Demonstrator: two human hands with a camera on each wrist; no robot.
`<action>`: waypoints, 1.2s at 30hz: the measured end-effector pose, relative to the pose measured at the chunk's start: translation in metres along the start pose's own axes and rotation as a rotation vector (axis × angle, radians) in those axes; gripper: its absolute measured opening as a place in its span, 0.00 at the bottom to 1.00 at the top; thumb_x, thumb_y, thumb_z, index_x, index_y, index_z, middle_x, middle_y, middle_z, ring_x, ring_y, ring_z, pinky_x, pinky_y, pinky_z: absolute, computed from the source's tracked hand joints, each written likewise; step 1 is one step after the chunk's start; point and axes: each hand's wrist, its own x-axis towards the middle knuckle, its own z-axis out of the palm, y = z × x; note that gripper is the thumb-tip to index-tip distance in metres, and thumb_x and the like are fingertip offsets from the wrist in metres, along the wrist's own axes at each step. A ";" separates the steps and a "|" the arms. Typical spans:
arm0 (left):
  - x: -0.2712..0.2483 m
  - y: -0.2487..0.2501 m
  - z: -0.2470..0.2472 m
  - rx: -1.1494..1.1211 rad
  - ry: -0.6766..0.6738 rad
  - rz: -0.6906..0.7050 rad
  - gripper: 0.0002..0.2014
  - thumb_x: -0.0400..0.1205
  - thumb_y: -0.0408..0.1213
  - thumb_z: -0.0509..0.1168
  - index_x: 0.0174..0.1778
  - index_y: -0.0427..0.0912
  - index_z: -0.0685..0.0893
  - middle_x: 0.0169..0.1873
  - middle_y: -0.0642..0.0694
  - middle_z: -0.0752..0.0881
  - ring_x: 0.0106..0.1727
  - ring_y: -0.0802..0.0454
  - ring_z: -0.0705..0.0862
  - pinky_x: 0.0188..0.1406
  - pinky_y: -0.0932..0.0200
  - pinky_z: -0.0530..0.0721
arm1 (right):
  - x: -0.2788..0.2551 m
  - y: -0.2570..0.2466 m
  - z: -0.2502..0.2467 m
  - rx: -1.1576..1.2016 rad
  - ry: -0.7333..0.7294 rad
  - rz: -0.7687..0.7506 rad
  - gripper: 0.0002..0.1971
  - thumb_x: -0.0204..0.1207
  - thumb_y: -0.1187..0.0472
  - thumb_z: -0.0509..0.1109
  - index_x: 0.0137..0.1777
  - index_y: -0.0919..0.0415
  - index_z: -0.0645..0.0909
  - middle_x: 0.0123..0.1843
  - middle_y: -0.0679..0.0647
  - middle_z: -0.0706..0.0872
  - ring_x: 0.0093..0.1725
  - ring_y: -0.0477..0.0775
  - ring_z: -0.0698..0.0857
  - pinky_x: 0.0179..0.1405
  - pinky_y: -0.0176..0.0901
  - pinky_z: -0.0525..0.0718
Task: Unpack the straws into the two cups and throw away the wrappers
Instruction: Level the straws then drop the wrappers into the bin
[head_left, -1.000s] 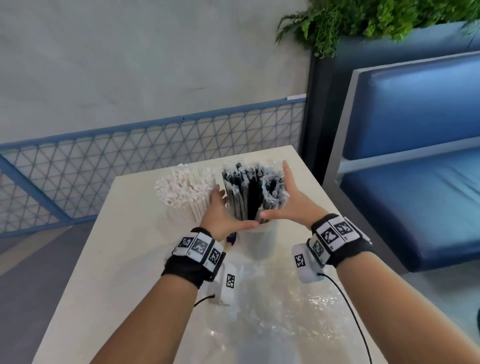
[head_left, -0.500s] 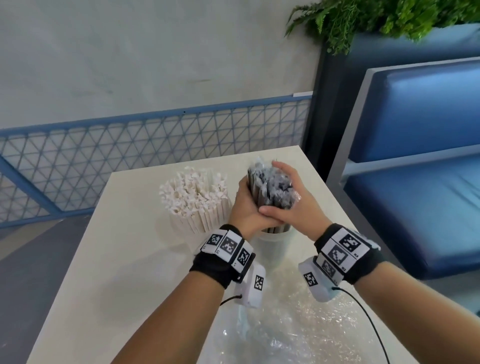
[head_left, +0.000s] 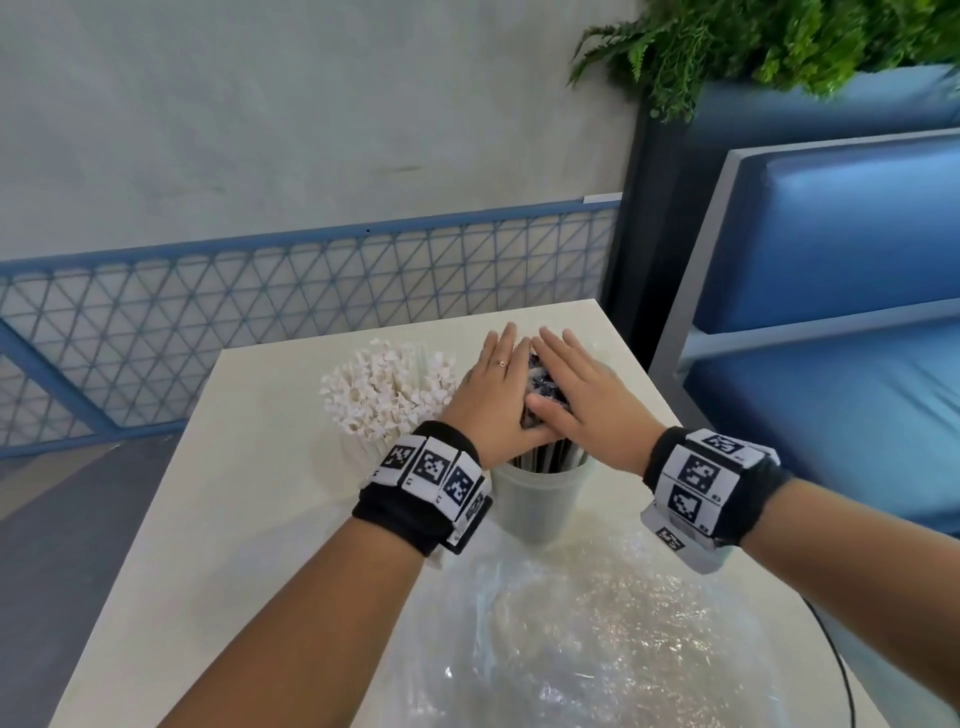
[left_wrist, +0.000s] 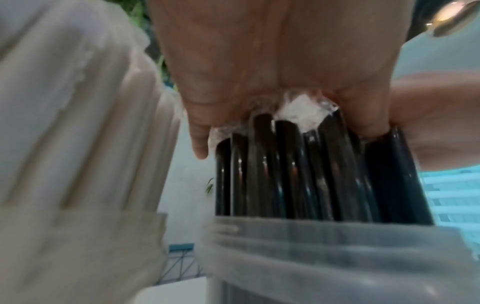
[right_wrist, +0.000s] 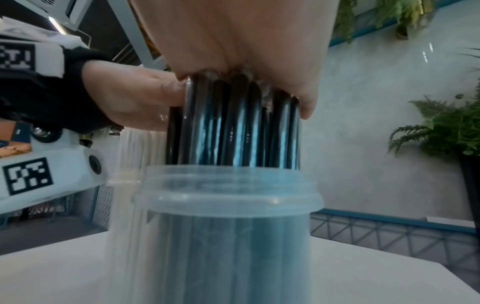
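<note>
A bundle of black straws (head_left: 543, 382) stands upright in a clear plastic cup (head_left: 540, 499) on the table. My left hand (head_left: 496, 384) and right hand (head_left: 576, 384) lie flat side by side on the straws' tops, fingers straight, palms pressing down. In the wrist views the black straws (right_wrist: 233, 125) rise out of the cup (right_wrist: 228, 197) to the palms, and the same straws (left_wrist: 285, 170) show clear film at their tops. A second cup holding white paper-wrapped straws (head_left: 387, 397) stands just left of the left hand.
A crumpled clear plastic wrapper (head_left: 587, 639) lies on the cream table (head_left: 249, 519) in front of the cups. A blue mesh railing (head_left: 260, 291) runs behind the table. A blue bench (head_left: 841, 312) and a planter stand to the right.
The hands, cupped around the fanned black straws a second ago, squeezed the bundle together and now lie flat on its top, with the straws lower in the cup.
</note>
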 end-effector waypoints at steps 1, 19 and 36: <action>0.001 -0.003 0.003 -0.008 -0.039 -0.022 0.49 0.75 0.53 0.67 0.82 0.38 0.44 0.83 0.39 0.43 0.84 0.46 0.42 0.83 0.48 0.51 | 0.001 -0.001 0.004 -0.005 -0.021 0.000 0.37 0.81 0.40 0.53 0.82 0.59 0.48 0.85 0.53 0.48 0.84 0.52 0.44 0.83 0.53 0.51; -0.007 -0.017 0.007 -0.685 0.247 -0.187 0.36 0.62 0.39 0.82 0.65 0.42 0.74 0.58 0.46 0.85 0.61 0.47 0.83 0.62 0.46 0.81 | -0.007 0.005 0.005 0.687 0.103 0.101 0.38 0.70 0.61 0.76 0.77 0.50 0.62 0.66 0.43 0.77 0.64 0.29 0.77 0.71 0.35 0.75; -0.098 0.011 0.088 -0.207 0.158 -0.122 0.22 0.78 0.45 0.68 0.64 0.44 0.70 0.59 0.48 0.77 0.60 0.52 0.75 0.63 0.57 0.75 | -0.091 0.028 0.083 0.196 0.455 0.212 0.10 0.72 0.59 0.72 0.52 0.58 0.78 0.51 0.51 0.78 0.51 0.53 0.80 0.58 0.56 0.79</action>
